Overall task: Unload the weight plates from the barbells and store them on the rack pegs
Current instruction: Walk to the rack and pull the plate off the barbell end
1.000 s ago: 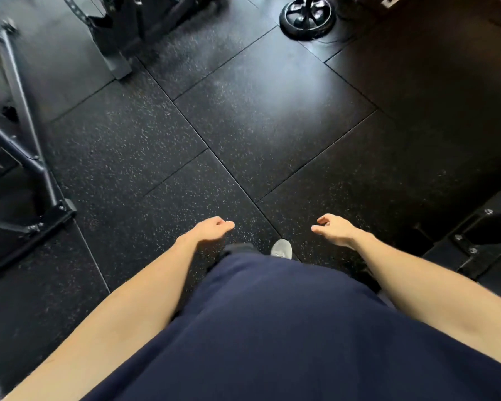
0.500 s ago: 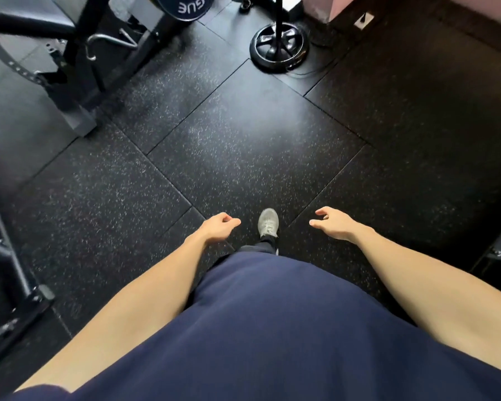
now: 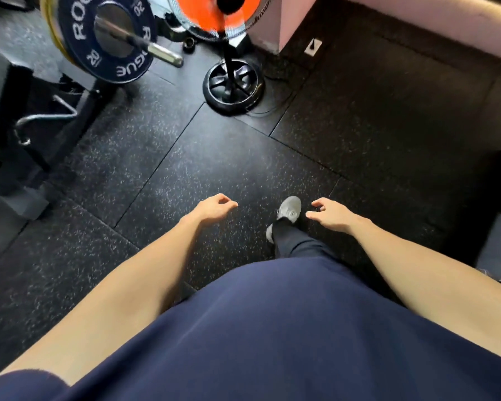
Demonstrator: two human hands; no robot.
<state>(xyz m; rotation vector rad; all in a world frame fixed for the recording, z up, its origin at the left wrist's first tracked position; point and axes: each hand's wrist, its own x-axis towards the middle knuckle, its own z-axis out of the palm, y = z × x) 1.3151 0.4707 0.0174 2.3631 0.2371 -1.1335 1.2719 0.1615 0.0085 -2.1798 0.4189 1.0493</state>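
Observation:
A dark blue 20 plate (image 3: 78,33) sits on a barbell sleeve (image 3: 159,53) at the top left, with a yellow plate edge (image 3: 48,23) behind it. The steel sleeve end points toward me. My left hand (image 3: 214,206) hangs low in the middle of the view, fingers loosely curled, holding nothing. My right hand (image 3: 330,214) hangs beside it, fingers apart and empty. Both hands are far from the plates, over the black rubber floor.
A standing fan with an orange head (image 3: 214,13) and round black base (image 3: 233,85) stands right of the barbell, its cord on the floor. A black rack frame (image 3: 35,120) fills the left. A pink wall (image 3: 402,13) runs along the top right. My grey shoe (image 3: 289,208) steps forward.
I have walked forward: the plates, barbell end and fan have come closer and lower in view. Both hands stay empty at my sides.

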